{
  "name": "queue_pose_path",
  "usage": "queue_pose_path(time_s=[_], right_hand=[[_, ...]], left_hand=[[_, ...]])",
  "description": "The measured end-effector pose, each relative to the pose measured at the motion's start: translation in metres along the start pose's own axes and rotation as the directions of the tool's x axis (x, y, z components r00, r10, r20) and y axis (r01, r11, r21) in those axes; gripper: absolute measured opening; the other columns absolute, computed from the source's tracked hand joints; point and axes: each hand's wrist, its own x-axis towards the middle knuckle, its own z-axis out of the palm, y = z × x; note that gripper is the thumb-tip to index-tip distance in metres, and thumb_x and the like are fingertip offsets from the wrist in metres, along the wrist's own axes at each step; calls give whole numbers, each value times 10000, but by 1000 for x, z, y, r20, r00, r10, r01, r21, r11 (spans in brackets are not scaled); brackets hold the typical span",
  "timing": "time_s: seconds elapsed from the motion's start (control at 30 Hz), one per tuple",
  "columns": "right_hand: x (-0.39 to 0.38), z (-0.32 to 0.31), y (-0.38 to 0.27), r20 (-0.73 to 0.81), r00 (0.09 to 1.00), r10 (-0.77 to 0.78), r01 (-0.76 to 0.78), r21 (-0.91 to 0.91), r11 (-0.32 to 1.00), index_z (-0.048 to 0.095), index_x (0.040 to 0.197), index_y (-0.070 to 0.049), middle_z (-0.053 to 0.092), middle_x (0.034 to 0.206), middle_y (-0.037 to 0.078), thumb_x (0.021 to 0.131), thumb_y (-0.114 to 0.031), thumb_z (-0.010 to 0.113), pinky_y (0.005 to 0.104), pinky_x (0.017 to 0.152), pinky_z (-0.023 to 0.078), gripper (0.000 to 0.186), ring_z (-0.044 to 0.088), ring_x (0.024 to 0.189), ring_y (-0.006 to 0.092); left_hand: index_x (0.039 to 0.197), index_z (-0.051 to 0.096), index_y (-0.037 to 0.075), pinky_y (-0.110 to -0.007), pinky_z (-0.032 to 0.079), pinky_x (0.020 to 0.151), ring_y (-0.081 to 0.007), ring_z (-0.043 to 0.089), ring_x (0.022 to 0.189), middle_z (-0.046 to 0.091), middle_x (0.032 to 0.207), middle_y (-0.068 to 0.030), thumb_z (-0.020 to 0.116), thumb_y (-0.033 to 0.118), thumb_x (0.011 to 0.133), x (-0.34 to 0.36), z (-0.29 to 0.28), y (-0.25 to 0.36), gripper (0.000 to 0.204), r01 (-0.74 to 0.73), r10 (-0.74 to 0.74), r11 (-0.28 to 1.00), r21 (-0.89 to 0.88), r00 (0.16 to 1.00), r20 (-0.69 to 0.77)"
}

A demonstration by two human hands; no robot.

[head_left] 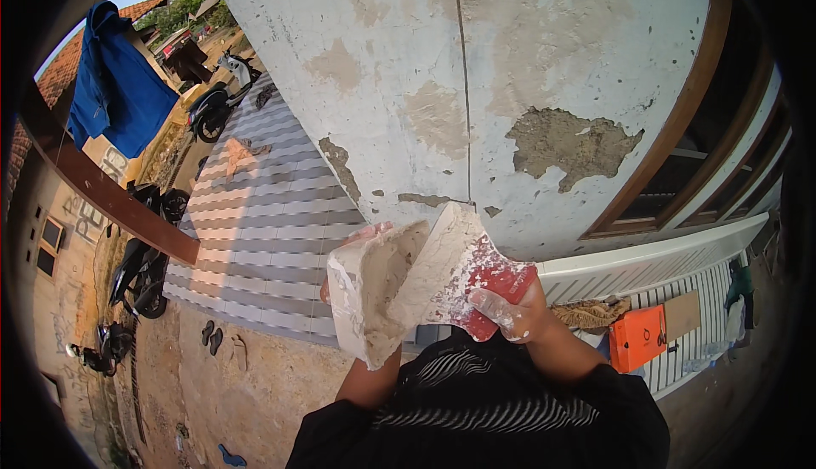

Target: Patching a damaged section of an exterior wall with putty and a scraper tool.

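Observation:
My left hand (pixel 325 289) is mostly hidden behind a white plastic tub (pixel 347 303), which it holds tilted in front of me. Wet beige filler coats the tub's inner wall and rim. In my right hand (pixel 518 309) is a red putty knife (pixel 503 280), its wide blade covered with the same filler. The blade's lower edge meets the tub's right rim, and its upper corner points toward the wall. White smears mark the red handle and my right thumb. Ahead stands a pale wall (pixel 382 86) with beige patches and a bare, chipped area (pixel 574 146).
A wood-framed window (pixel 680 163) is on the right. Below it, a white slatted bench (pixel 680 252) bears an orange box (pixel 637 339) and a brown cloth (pixel 591 312). Grey tiled floor (pixel 263 239) spreads left, with a brown post (pixel 110 188), sandals (pixel 212 335) and parked motorcycles (pixel 140 273) beyond.

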Motion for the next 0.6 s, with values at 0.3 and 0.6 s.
queue_pose_path(time_s=[0.3,0.6], right_hand=[[4,8,-4,118,993,-31,45,-110,993,543,1135,63,641,1024,92,878,-10,543,287,846,448,267,573,928,116],[2,9,7,76,991,110,-108,-27,994,571,1097,27,647,943,52,907,-44,549,255,754,473,204,577,843,78]], left_hand=[[1446,243,122,-523,245,1094,-331,279,1349,301,1464,-121,342,597,894,31,7,5,735,27,-13,990,140,995,-103],[1446,239,120,-524,245,1094,-330,276,1350,294,1468,-122,334,606,894,22,15,3,742,61,-15,964,260,984,-175]])
